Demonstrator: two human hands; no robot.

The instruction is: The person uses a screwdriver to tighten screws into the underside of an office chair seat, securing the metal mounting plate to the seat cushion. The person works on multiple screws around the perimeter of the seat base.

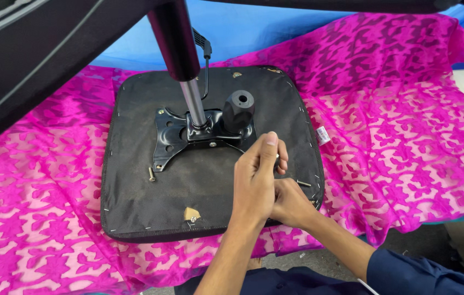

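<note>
Just beyond our hands sits the mounting plate [188, 136]; left hand [256, 177] pinches a small bolt [277, 158], right hand [292, 205] grip unclear.

A: What blocks the middle of the seat base [133, 207]?
B: The metal plate [180, 139], upright post [185, 71] and black knob [238, 111].
A: Open room?
B: Bare front-left fabric, apart from one loose bolt [151, 174].

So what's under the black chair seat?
The seat lies upside down on a pink patterned cloth, which spreads out on every side. Blue shows beyond the cloth. Whatever is directly beneath the seat is covered.
</note>
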